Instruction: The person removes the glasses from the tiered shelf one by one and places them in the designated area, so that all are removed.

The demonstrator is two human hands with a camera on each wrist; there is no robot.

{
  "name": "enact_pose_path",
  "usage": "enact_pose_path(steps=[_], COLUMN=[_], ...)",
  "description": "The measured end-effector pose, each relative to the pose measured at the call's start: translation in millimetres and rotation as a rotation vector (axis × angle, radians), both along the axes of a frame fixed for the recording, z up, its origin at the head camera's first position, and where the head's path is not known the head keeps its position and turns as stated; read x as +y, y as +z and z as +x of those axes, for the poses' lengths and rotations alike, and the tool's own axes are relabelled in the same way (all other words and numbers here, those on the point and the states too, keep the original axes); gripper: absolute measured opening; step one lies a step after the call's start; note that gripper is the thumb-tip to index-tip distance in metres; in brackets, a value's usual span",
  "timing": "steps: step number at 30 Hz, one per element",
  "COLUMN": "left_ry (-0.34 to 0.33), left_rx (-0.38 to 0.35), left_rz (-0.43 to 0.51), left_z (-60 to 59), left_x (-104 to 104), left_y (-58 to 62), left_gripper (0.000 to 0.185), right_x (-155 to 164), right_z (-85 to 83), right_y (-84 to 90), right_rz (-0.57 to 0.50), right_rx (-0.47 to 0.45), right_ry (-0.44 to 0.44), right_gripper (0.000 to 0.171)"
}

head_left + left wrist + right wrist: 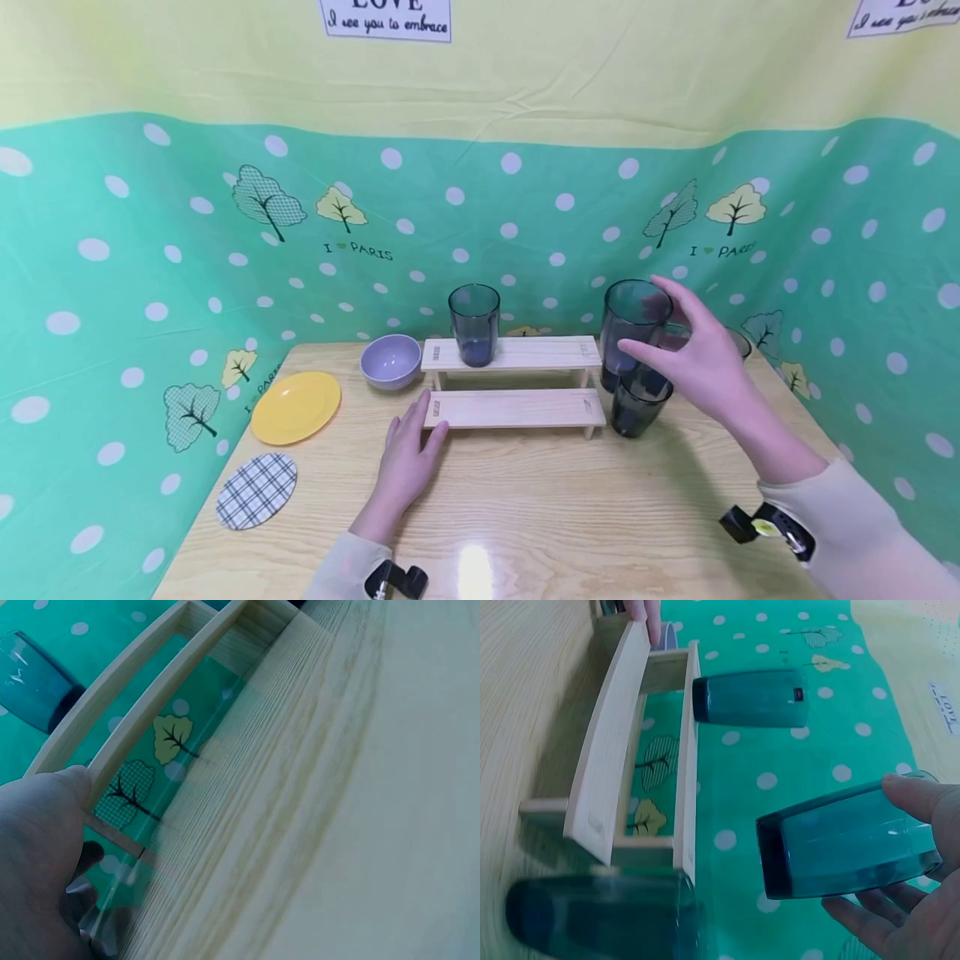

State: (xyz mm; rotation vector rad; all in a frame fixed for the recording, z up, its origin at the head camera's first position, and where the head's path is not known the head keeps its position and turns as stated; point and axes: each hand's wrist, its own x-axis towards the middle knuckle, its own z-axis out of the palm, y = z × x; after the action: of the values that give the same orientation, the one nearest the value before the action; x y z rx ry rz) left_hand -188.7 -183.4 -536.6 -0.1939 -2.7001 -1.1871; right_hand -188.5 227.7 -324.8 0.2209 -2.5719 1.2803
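Observation:
My right hand (693,354) holds a tall dark tinted glass (840,847) upright between thumb and fingers, raised higher than the shelf tops. Just in front of it a shorter dark glass (636,412) stands on the table, beside the right end of a two-level light wooden rack (517,408). My left hand (408,454) rests at the left end of the rack's lower shelf, its thumb on the front edge (161,697) and its fingers along the side. Another dark glass (475,329) stands upright toward the left of the upper shelf.
Left of the rack sit a purple bowl (391,362), a yellow plate (296,408) and a checked round mat (257,492). More glassware (741,343) is partly hidden behind my right hand. A green dotted cloth (525,217) hangs around the table (540,517).

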Motion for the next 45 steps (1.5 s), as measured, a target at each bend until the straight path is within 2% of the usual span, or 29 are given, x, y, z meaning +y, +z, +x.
enact_pose_path(steps=[9, 18, 31, 45], left_ry=[0.009, 0.014, 0.002, 0.004], left_rx=[-0.002, 0.000, -0.009, -0.007], left_rz=[0.000, -0.003, -0.005, -0.002], left_z=[0.4, 0.5, -0.7, 0.0], left_x=[0, 1, -1, 2], left_y=[1.9, 3.2, 0.4, 0.9], left_gripper=[0.071, 0.071, 0.073, 0.073], right_x=[29, 62, 97, 111], right_z=[14.5, 23.3, 25.8, 20.9], right_y=[6.3, 0.8, -22.6, -65.3], right_rz=[0.102, 0.126, 0.148, 0.142], right_rx=[-0.017, -0.031, -0.082, -0.161], right_ry=[-0.083, -0.120, -0.147, -0.152], right_gripper=[0.107, 0.110, 0.117, 0.115])
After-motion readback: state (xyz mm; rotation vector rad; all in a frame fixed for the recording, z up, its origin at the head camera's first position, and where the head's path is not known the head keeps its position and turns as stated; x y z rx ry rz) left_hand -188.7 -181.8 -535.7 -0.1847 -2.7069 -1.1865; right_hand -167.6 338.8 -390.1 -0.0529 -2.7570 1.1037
